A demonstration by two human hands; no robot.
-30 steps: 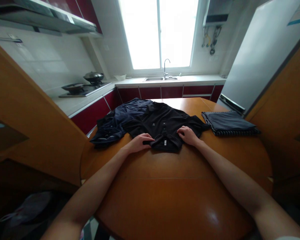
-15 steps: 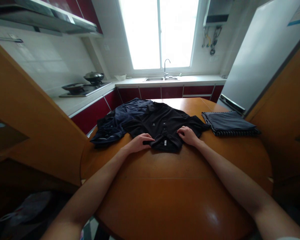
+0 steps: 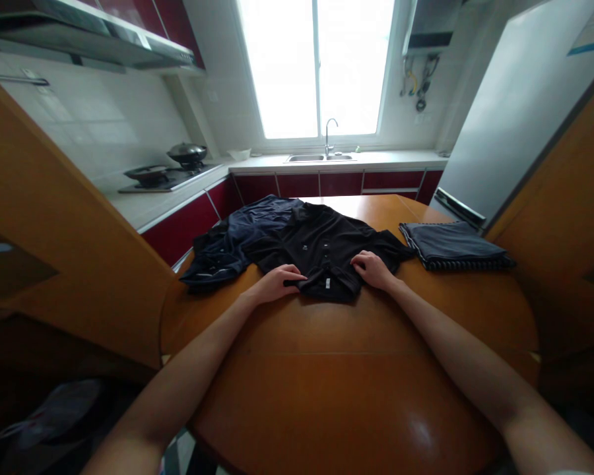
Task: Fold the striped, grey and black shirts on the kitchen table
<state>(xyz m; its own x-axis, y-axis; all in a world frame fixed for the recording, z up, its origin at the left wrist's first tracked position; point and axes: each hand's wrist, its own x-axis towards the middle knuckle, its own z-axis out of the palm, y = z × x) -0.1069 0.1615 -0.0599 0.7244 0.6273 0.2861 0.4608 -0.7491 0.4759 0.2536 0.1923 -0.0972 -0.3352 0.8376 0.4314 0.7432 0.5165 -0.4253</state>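
A black polo shirt (image 3: 321, 231) lies spread on the wooden table, front side up, its collar with a white label facing me. My left hand (image 3: 276, 284) is closed on the shirt near the left of the collar, with dark cloth between thumb and fingers. On the other side of the collar, my right hand (image 3: 372, 269) rests with curled fingers pinching the cloth by the shoulder. Against the shirt's left side lies a crumpled heap of dark blue clothing (image 3: 257, 221), partly under its edge.
Folded dark grey clothes (image 3: 455, 244) with a striped piece beneath sit at the right of the round table (image 3: 356, 396). Behind stand a counter with a sink (image 3: 307, 158) and a stove with two pans (image 3: 185, 153). A fridge (image 3: 505, 119) is at right, wooden doors flank the table.
The view has tilted very slightly. Both hands and the shirt stay in place.
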